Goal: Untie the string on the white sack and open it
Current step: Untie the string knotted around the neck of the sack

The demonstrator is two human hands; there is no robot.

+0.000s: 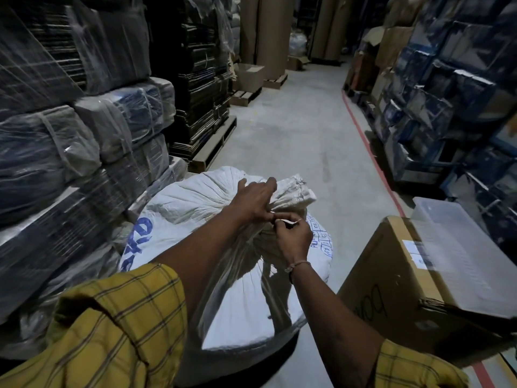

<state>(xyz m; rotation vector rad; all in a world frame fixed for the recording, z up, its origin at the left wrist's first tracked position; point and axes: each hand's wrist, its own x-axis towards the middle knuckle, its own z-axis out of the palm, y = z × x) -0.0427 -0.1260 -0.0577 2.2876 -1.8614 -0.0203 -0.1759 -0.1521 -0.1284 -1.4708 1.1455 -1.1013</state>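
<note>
A big white woven sack (pixel 195 203) with blue print stands on the floor in front of me. Its mouth is gathered into a bunched neck (pixel 293 191) that flops to the right. A thin pale string (pixel 291 221) is wound around the neck. My left hand (pixel 256 201) lies on top of the gathered neck, thumb and forefinger pinching at the knot. My right hand (pixel 293 238) sits just below it and pinches the loose string end between thumb and forefinger. The knot itself is mostly hidden by my fingers.
Plastic-wrapped bales (pixel 70 152) are stacked close on the left. A cardboard box (pixel 397 278) with a clear plastic lid (pixel 464 256) on it stands at my right. Blue packed shelves (pixel 453 102) line the right side beyond a red floor line (pixel 372 161). The concrete aisle runs ahead.
</note>
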